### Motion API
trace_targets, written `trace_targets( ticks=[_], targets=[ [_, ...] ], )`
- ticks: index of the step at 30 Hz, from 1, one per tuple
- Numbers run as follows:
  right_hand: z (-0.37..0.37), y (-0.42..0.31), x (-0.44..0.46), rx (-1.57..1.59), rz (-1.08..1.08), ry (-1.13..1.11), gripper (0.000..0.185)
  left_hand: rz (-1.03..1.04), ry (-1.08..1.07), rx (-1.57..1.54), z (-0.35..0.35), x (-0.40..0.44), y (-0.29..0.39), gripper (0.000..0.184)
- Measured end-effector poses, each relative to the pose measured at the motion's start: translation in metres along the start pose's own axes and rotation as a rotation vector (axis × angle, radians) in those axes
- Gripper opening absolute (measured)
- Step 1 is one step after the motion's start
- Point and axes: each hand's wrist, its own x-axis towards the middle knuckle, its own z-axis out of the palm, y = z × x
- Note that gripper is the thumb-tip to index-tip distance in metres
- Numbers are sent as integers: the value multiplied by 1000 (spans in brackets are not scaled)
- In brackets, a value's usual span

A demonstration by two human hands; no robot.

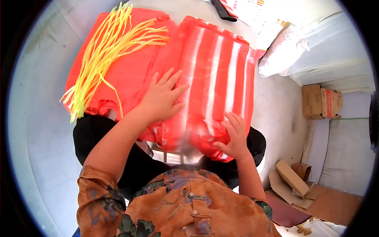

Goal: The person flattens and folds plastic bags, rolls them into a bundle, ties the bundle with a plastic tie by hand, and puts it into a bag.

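A stack of red plastic sheets or bags with white stripes (213, 71) lies in front of me, gathered and crumpled along its near edge. My left hand (162, 100) rests on the left side of the striped stack, fingers spread. Over the near right part of the same stack is my right hand (233, 136), its fingers apart and nothing gripped. To the left lies a plain red stack (132, 69), partly overlapped by the striped one. A bundle of thin yellow strips (96, 59) fans out on top of it, bunched at its near end.
A white plastic bag (282, 51) stands beyond the stack on the right. Cardboard boxes (312, 102) sit by the right wall, with flattened cardboard (290, 189) at lower right. A black and red item (224, 10) lies at the far edge.
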Motion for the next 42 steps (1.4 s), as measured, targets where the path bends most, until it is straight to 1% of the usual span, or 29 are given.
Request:
trace_targets(
  ticks=[3,4,6,7,10,13,16,18,20,21,23,25,26,27,28,29,31,32,35,37,39,41,42],
  targets=[
    [15,-8,-7,-7,78,45,49,-9,15,0,-2,-4,3,63],
    [17,-15,-1,28,100,86,38,-14,22,0,-3,-6,3,62],
    [19,-14,1,-19,23,97,29,-18,35,8,-6,-9,5,62],
    [20,-13,3,-42,-20,101,25,-23,44,13,-7,-10,4,62],
    [17,-18,7,-5,-25,139,17,-18,71,-3,-8,-15,3,61],
    [18,-12,3,57,-12,83,22,-20,79,-16,-12,-17,3,60],
    [4,-26,5,-64,-28,-20,28,-19,79,-32,-10,-16,0,58],
    [-3,-23,-3,-55,18,32,33,-17,109,-45,-14,-18,0,57],
    [-18,-7,-14,-60,79,120,39,27,168,-63,-16,-17,0,56],
    [-29,-1,-18,-140,165,156,38,72,214,-76,-17,-17,-2,57],
    [-41,32,-42,-51,290,322,34,122,278,-88,-19,-21,-1,55],
    [-46,58,-66,-82,485,441,32,145,308,-94,-17,-27,1,55],
    [-43,76,-79,-126,518,494,34,142,317,-116,-14,-28,2,55],
    [-41,82,-88,-70,621,534,34,140,311,-108,-13,-32,8,54],
    [-31,96,-101,-75,668,557,35,121,291,-101,-17,-34,14,53],
    [-17,108,-114,-70,713,562,36,149,288,-92,-25,-31,23,51],
    [3,114,-131,-103,761,453,37,170,279,-71,-38,-35,40,48],
    [6,118,-131,-123,768,391,37,170,274,-56,-43,-38,47,48],
    [2,112,-126,-82,688,302,37,179,266,-26,-58,-51,67,49],
    [-4,107,-123,-51,682,339,35,225,262,-12,-62,-71,75,51],
    [-1,111,-127,-6,694,410,35,72,56,-262,-36,-110,71,50],
    [2,117,-129,2,685,444,34,-130,-223,-337,-12,-143,76,40],
    [1,115,-127,19,683,451,34,67,-158,-274,-11,-148,88,32]
  ],
)
